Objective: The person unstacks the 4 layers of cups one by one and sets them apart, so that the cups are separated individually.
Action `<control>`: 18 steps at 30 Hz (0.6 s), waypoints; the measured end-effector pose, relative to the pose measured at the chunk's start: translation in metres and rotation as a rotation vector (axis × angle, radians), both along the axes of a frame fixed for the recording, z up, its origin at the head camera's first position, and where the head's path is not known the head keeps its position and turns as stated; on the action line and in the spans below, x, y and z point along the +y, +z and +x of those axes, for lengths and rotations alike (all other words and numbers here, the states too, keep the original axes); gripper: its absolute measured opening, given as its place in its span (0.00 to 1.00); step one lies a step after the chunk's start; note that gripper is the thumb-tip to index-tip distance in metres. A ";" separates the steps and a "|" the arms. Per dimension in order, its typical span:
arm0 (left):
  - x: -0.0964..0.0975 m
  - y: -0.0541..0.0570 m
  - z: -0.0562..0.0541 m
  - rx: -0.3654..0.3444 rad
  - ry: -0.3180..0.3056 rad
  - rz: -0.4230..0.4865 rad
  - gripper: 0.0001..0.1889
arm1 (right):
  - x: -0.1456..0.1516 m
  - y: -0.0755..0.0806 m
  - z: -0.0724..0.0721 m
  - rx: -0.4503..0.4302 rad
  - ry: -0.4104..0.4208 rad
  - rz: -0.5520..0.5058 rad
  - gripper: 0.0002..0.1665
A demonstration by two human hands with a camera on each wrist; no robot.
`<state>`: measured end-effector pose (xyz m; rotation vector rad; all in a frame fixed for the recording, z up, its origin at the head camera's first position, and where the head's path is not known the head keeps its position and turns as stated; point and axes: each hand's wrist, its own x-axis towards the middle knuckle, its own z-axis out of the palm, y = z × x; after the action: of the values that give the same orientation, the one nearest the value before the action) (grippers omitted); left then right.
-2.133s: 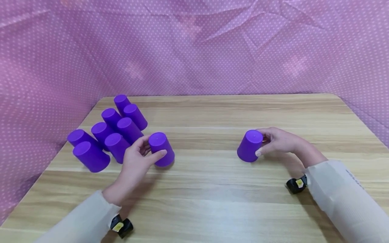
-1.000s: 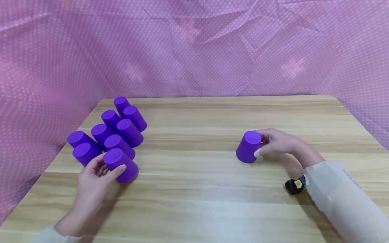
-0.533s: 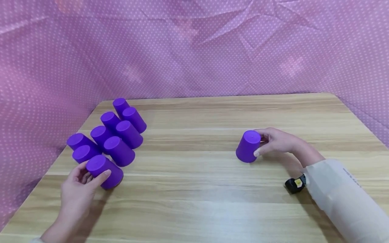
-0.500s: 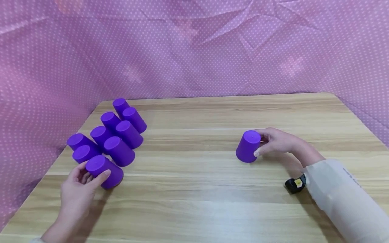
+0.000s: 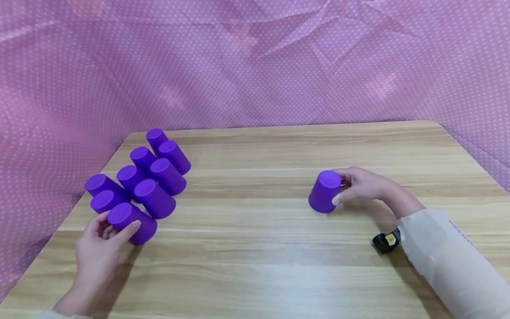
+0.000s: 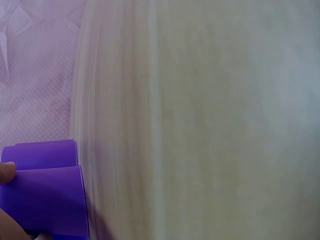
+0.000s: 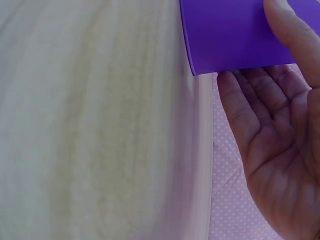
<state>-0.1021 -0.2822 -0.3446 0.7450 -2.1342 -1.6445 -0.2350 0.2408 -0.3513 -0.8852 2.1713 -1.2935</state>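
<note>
In the head view, my left hand (image 5: 95, 252) grips an upside-down purple cup (image 5: 139, 228), thumb on its near side and fingers behind it. This cup stands at the near end of a cluster of matching cups. Across the table, my right hand (image 5: 363, 184) holds another inverted purple cup (image 5: 323, 197) from its right side. The left wrist view catches the left cup (image 6: 45, 200) with a thumb and part of a finger at the frame's edge. From the right wrist, the thumb lies over the cup wall (image 7: 225, 37) and the other fingers curl under it.
Several inverted purple cups (image 5: 167, 176) stand in two slanting rows at the left of the wood-grain table (image 5: 255, 248). A pink dotted cloth (image 5: 247, 66) hangs behind and beside it. A small black camera (image 5: 385, 243) is strapped at the right wrist.
My left hand has carried its cup left and nearer, from the table's middle to the near end of the cluster, with little motion lately. My right hand and its cup have stayed put.
</note>
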 end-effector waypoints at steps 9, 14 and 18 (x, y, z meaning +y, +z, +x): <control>-0.004 0.002 0.001 -0.017 -0.024 -0.025 0.28 | 0.000 -0.001 0.000 0.001 -0.013 0.015 0.34; -0.009 0.002 0.000 -0.044 -0.103 -0.192 0.25 | 0.000 0.000 0.000 0.002 -0.010 0.017 0.34; -0.013 0.001 0.001 -0.046 -0.150 -0.293 0.22 | 0.000 -0.001 -0.001 0.010 -0.010 0.025 0.35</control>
<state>-0.1014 -0.2950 -0.3435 0.5496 -2.4450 -1.3476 -0.2364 0.2410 -0.3521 -0.8746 2.1972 -1.2666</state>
